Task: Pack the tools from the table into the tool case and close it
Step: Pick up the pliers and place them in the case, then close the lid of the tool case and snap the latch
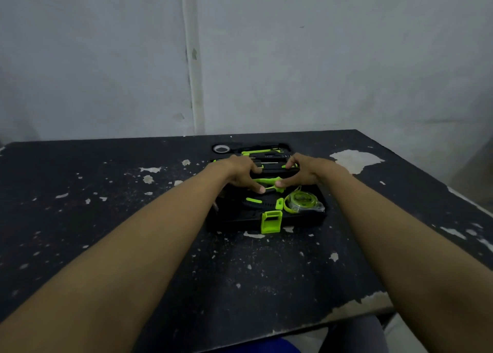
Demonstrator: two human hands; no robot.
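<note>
Pliers [266, 179], middle of tool case [234, 219] — likely heavy, stiff; your left hand [240, 172] and right hand [304, 172] pinched the grippy green handles.

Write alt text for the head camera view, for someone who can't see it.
The left hand and right hand pinch a green-handled tool in an open black tool case on a scuffed black table. A green tape measure sits in the case's near right corner.

Left hand [240, 173], right hand [302, 173] grip green tool [267, 179] (over open case [237, 218]).
</note>
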